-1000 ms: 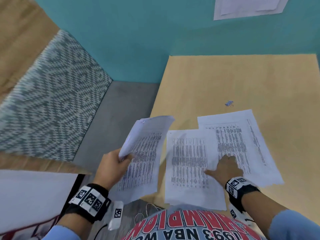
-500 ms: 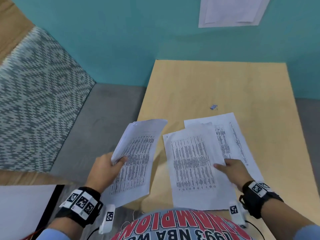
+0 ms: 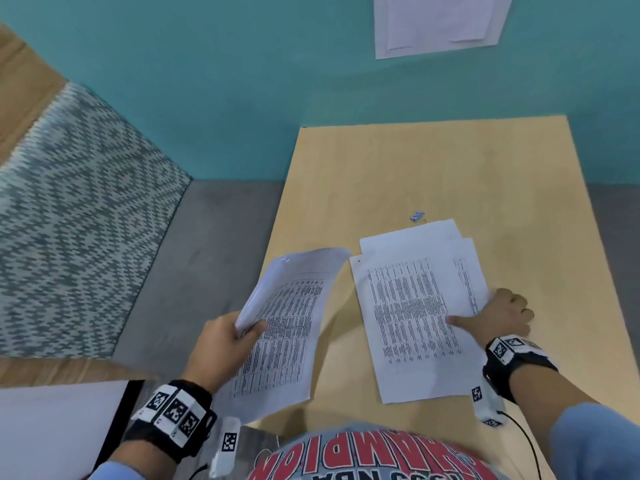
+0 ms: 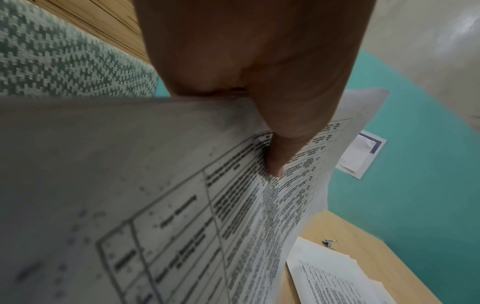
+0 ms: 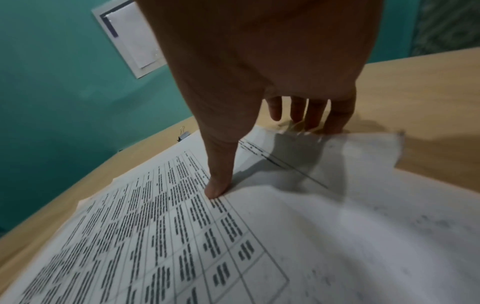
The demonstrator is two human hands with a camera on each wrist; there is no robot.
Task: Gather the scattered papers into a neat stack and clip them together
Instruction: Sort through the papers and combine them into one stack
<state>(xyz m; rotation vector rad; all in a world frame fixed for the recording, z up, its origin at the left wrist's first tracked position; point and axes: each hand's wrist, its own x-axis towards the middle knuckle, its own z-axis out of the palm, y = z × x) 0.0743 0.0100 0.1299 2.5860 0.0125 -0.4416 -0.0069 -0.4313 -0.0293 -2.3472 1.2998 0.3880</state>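
Observation:
My left hand (image 3: 249, 329) grips a small sheaf of printed papers (image 3: 287, 323), thumb on top, lifted and curling over the table's left edge; the left wrist view shows the thumb pressed on that sheaf (image 4: 182, 205). Two or more printed sheets (image 3: 408, 317) lie overlapped on the light wooden table (image 3: 450, 168). My right hand (image 3: 485, 311) pinches their right edge, thumb on the top sheet (image 5: 155, 226) and fingers curled at the edge. A small binder clip (image 3: 418, 215) lies just beyond the sheets' far edge, also visible as the clip (image 5: 184, 134).
The teal wall behind the table carries a pinned paper notice (image 3: 440, 22). A patterned rug (image 3: 69, 220) and grey floor lie left of the table. A white surface (image 3: 52, 427) sits at the lower left. Bare tabletop spreads beyond and right of the sheets.
My right hand slid the middle sheet to the right onto the right-hand sheet and moved to their right edge. My left hand kept holding its sheaf.

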